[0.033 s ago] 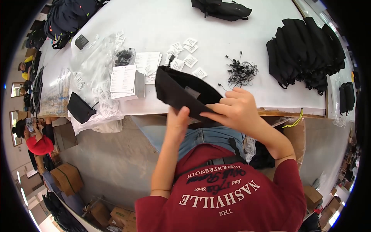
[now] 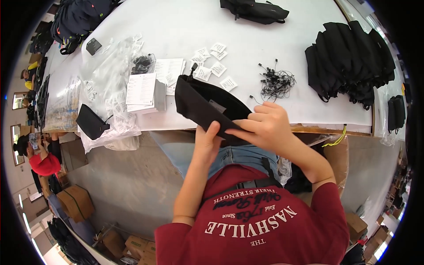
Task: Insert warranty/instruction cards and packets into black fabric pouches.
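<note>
A black zip pouch (image 2: 196,102) is held up at the table's front edge, its mouth gaping. A zip pull sticks up at its left corner, and a small grey label shows inside. My left hand (image 2: 207,140) grips the lower side, thumb on the outer face and the other fingers hidden behind. At the right end, my right hand (image 2: 267,126) pinches the pouch's edge between thumb and fingers. Just beyond it lie loose white tags (image 2: 217,68), a stack of printed sheets (image 2: 141,90) and a tangle of black tag strings (image 2: 277,83).
Many black pouches (image 2: 349,57) are heaped at the right of the white table (image 2: 247,42). Another pouch (image 2: 92,122) lies on clear plastic bags (image 2: 117,106) at the left. A black bag (image 2: 254,12) and dark backpacks (image 2: 79,22) lie farther back. A person in red (image 2: 44,161) is at far left.
The pouch has shifted slightly left, and its left end has dipped a little. Both hands keep hold of it.
</note>
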`<control>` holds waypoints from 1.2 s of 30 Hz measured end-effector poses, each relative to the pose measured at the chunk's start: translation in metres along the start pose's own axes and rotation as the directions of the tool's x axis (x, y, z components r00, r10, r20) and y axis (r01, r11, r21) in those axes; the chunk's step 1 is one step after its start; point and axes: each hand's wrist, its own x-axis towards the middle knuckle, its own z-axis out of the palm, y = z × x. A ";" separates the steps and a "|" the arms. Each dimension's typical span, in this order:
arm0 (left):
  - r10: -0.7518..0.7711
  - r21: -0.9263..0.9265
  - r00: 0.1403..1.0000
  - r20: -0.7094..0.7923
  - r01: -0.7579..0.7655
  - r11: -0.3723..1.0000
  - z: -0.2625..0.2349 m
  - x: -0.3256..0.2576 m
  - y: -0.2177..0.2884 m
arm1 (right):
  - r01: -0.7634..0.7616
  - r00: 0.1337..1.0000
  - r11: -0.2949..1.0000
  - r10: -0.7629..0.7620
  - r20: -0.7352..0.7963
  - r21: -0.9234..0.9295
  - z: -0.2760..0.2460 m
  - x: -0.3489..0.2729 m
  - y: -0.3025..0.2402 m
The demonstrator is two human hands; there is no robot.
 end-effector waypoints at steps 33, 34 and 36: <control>-0.231 0.162 0.972 0.033 0.223 0.961 0.036 -0.005 0.015 | -0.291 0.799 0.758 0.528 -0.289 0.584 0.008 0.010 0.019; -0.219 0.154 0.975 0.025 0.213 0.965 0.035 -0.003 0.014 | -0.294 0.820 0.782 0.502 -0.275 0.550 0.009 0.008 0.019; -0.172 0.044 0.985 -0.006 0.172 0.984 0.033 -0.001 0.013 | -0.318 0.840 0.724 0.514 -0.172 0.613 0.009 0.008 0.009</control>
